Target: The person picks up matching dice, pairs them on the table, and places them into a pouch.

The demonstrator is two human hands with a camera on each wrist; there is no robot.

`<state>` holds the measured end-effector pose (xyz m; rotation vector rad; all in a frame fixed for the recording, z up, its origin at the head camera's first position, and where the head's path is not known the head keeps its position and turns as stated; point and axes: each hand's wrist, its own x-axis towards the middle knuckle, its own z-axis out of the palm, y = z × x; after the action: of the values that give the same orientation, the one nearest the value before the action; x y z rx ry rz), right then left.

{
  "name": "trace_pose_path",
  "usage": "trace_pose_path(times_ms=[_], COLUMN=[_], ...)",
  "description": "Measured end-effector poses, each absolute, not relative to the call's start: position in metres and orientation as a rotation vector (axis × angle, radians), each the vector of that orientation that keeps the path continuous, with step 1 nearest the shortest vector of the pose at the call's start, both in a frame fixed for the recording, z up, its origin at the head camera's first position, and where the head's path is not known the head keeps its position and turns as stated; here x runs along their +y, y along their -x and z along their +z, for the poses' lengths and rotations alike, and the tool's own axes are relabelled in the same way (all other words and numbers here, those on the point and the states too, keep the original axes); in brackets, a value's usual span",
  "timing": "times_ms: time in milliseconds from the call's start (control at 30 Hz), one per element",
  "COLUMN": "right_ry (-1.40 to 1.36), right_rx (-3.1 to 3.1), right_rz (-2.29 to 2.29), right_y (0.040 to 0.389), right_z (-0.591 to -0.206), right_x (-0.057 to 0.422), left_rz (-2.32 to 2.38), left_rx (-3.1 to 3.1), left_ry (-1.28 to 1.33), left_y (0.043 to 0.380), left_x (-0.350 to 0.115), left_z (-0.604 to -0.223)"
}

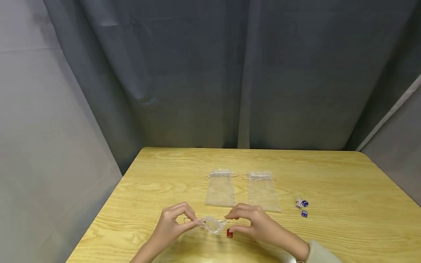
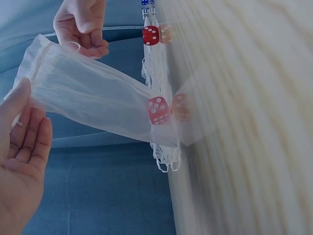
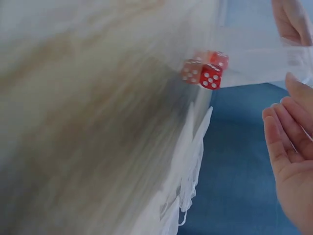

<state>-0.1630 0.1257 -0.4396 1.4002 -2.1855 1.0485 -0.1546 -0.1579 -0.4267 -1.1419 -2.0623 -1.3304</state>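
Note:
My left hand [image 1: 174,221] pinches the mouth edge of a sheer white drawstring bag [image 1: 212,224] between thumb and fingers. In the left wrist view the bag [image 2: 88,93] hangs upright from that hand, its bottom at the table; a red die [image 2: 159,110] shows through it. Another red die [image 1: 230,233] sits on the table outside the bag, just below the fingers of my right hand [image 1: 260,223]. That hand is spread near the bag's other side, its fingers loosely bent around nothing. In the right wrist view both red dice [image 3: 211,77] appear close together.
Two flat sheer drawstring bags [image 1: 220,190] [image 1: 264,191] lie side by side beyond my hands. To the right sit white dice [image 1: 299,203] and blue dice [image 1: 304,213] in a small group. Grey curtains [image 1: 197,73] stand behind the wooden table [image 1: 158,175].

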Motion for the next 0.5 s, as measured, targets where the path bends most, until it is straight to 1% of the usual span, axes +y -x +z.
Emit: trace_pose_path(times_ms=[233,500], right_ry=[-1.516,-1.569], right_rx=[-2.377,-2.379], right_rz=[0.793,0.448], right_y=[0.1627,0.1668], right_z=[-0.4380,-0.4411], right_x=[0.1210,0.1177], left_rz=[-1.337,-1.343], left_rx=[-2.075,-2.041], left_ry=[1.142,1.172], left_y=[0.1546,0.1535], left_x=[-0.1571,-0.1578], left_z=[-0.4268,-0.4256])
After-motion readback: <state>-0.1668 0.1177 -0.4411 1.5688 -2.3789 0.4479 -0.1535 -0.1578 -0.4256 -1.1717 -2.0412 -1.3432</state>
